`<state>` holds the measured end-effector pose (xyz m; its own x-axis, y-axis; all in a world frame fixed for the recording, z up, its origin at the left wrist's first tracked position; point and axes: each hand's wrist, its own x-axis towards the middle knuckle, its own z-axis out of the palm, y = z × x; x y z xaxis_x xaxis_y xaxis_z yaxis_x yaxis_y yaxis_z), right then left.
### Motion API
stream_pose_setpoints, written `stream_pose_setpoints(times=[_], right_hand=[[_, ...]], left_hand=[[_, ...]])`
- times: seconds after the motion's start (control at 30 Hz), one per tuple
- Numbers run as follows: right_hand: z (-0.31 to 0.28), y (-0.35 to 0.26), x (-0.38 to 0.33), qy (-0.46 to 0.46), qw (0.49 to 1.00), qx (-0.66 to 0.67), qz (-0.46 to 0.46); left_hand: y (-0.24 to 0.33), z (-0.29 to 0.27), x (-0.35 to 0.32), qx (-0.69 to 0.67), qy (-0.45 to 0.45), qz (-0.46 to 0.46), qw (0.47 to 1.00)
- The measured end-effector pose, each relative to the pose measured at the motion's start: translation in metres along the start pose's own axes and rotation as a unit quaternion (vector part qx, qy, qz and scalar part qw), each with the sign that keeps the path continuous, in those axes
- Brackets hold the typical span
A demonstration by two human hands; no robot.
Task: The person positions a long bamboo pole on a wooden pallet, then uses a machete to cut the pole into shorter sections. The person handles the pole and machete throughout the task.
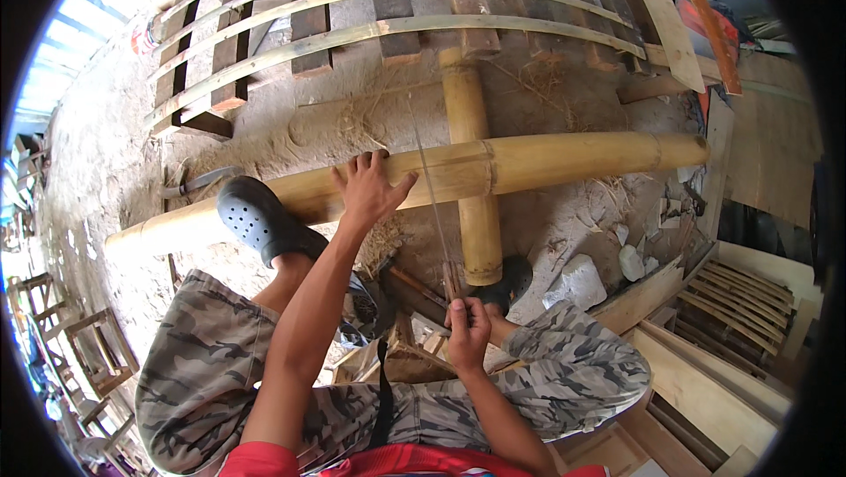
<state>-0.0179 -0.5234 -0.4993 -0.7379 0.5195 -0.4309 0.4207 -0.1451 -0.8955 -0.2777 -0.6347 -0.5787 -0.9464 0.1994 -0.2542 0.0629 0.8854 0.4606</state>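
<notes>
A long yellow bamboo pole (582, 162) lies across a shorter bamboo piece (470, 111) on the ground in front of me. My left hand (370, 190) rests on top of the pole with its fingers spread, pressing on it without wrapping round it. In my right hand (468, 333) is the handle of a saw (430, 179), and its thin blade crosses the pole just right of my left hand. My left foot, in a dark clog (260, 212), stands on the pole. How deep the blade sits in the bamboo I cannot tell.
Beyond the pole, long bamboo strips (397, 27) run over several dark wooden slats. A machete (210, 180) lies on the dirt at left. White blocks (577, 281) sit at right, near wooden box frames (705, 384). A wooden-handled tool (414, 283) lies between my feet.
</notes>
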Motion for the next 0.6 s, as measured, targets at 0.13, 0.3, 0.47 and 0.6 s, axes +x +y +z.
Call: stream_pose_setpoints(times=[0.13, 0.3, 0.47, 0.6], right_hand=[[0.004, 0.021, 0.005, 0.003, 0.998, -0.046, -0.033], [0.012, 0.027, 0.009, 0.026, 0.996, -0.084, -0.02], [0.017, 0.018, 0.006, 0.044, 0.987, -0.144, -0.057], [0.019, 0.02, 0.003, 0.022, 0.988, -0.152, -0.03]], left_hand=[[0.004, -0.004, 0.006, 0.029, -0.035, 0.001, 0.999], [0.009, -0.01, 0.01, 0.052, -0.076, -0.014, 0.996], [0.008, -0.012, 0.008, 0.063, -0.098, -0.023, 0.993], [0.008, -0.011, 0.007, 0.107, -0.11, -0.029, 0.988]])
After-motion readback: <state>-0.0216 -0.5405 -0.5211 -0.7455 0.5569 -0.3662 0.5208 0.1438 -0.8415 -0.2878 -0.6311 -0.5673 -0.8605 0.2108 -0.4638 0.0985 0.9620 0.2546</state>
